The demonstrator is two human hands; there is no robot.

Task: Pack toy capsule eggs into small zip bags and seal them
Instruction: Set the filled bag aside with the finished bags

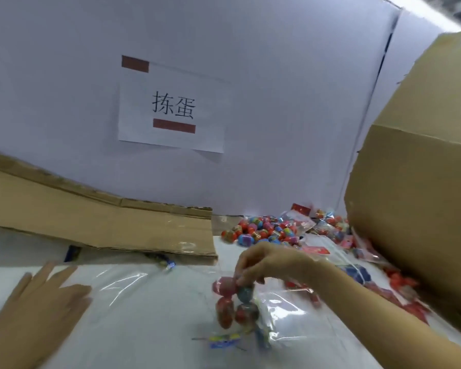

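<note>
Four capsule eggs (233, 302) in one zip bag (250, 310) pinched by right hand (266, 262), left hand (40, 296) flat, empty

Clear zip bag (233, 306) of red capsule eggs (224, 312) hangs upright.

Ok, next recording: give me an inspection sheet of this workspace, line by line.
Surface: white table, partly under clear plastic sheets.
Job's things: bag of eggs held above the table; loose egg pile at the back.
Clutter: flattened cardboard on the left, large cardboard box on the right, packets beside it.
Hands: right hand pinches the bag's top; left hand open, fingers straight, holding nothing.
Cables: nothing seen.
Surroundings: white wall with paper sign.
</note>
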